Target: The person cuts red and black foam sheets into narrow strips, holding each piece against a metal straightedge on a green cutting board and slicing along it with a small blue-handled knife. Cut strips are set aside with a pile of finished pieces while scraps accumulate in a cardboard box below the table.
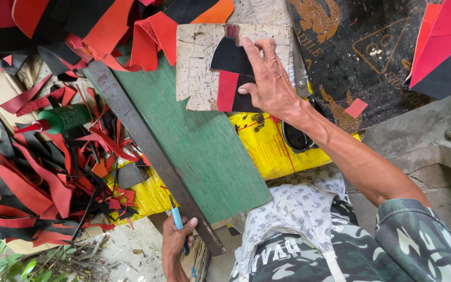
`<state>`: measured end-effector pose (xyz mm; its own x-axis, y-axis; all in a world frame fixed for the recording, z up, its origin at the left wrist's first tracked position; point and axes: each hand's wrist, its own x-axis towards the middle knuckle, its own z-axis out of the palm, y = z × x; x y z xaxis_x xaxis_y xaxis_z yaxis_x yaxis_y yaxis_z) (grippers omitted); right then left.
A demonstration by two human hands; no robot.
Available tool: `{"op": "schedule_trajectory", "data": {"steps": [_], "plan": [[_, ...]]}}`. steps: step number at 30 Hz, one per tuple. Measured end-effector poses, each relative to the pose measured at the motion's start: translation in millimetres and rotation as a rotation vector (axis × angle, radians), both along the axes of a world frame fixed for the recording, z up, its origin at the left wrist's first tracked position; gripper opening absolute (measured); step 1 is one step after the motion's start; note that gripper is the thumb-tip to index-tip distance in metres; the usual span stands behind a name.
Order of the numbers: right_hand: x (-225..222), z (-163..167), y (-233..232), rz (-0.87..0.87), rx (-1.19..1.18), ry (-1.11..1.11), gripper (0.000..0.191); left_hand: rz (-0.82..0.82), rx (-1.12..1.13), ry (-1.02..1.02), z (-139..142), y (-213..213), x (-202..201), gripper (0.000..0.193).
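The right hand's fingers (257, 55) lie flat and slightly spread, pressing a black and red cut piece (232, 78) down onto a worn pale board (197, 62); the thumb rests on the piece's lower black part. The right hand (270, 78) sits at the far end of a green wooden plank (194, 141), where the board rests. Just right of the wrist lie scissors (298, 104) on a yellow printed sheet (267, 149). The left hand (176, 243), low in the view, curls its fingers around a blue-handled tool (177, 219), beside the near end of a long metal straightedge (152, 151) running along the plank's left edge. Further left, red and black offcut strips (32, 177) pile around a green glue bottle (63, 119).
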<state>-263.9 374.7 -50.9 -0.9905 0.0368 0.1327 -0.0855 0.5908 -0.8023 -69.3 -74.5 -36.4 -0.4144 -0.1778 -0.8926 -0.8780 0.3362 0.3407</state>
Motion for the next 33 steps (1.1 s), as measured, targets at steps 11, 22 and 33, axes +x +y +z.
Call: {"op": "schedule_trajectory", "data": {"steps": [11, 22, 33], "plan": [[11.5, -3.5, -13.9, -0.020, 0.211, 0.082, 0.065, 0.020, 0.003, -0.043, 4.8, 6.5, -7.7, 0.028], [11.6, 0.2, -11.8, 0.044, 0.261, 0.047, 0.068, 0.028, 0.005, -0.051, 6.5, 7.4, -9.2, 0.028], [0.8, 1.3, -3.2, 0.098, 0.192, -0.059, 0.085, 0.020, 0.021, -0.056, 8.8, 9.2, -12.8, 0.030]]}}
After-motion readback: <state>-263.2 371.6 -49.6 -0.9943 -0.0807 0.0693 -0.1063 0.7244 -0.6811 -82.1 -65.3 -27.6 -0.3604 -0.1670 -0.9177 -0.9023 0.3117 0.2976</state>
